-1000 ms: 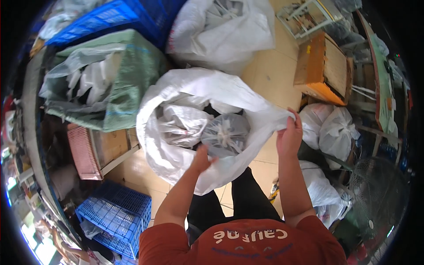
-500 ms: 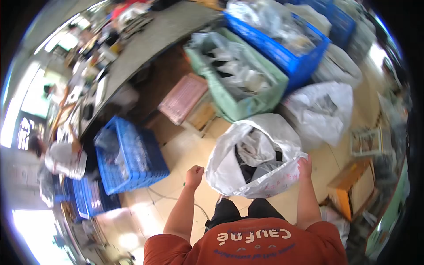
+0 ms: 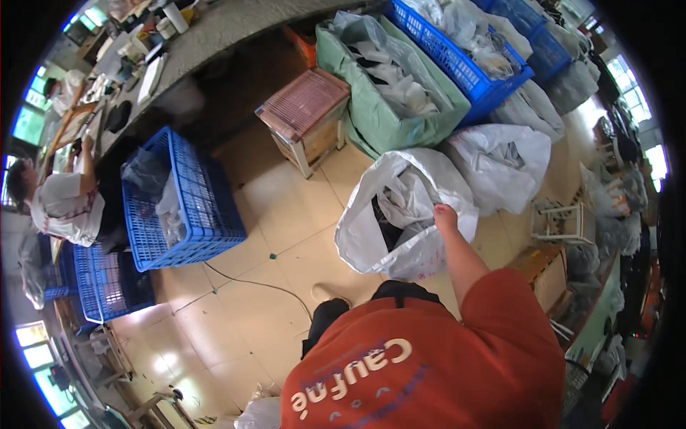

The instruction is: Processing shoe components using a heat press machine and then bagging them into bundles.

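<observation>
A large white woven sack [image 3: 361, 247] stands on the floor in front of me with its mouth open. Crumpled white material [image 3: 411, 196] and something black [image 3: 386, 225] lie inside it. My right hand [image 3: 445, 217] is closed on the right side of the sack's rim, its arm reaching down from my shoulder. My left hand is out of sight. Just beyond the sack's right side stands a second white sack [image 3: 493, 175], also open at the top. Behind both is a green woven bag [image 3: 336, 79] lined with clear plastic and holding white and black pieces.
A blue crate [image 3: 200, 214] with plastic bags stands at the left, near a seated person [image 3: 68, 204] at a long worktable [image 3: 221, 32]. A stool with a reddish top [image 3: 304, 104] is by the table. A cable [image 3: 264, 286] crosses the tiled floor. Cardboard box [image 3: 547, 279] at right.
My body has turned, and my left hand has gone out of view. My right hand stays on the sack's rim, while the sack now sits higher in the view.
</observation>
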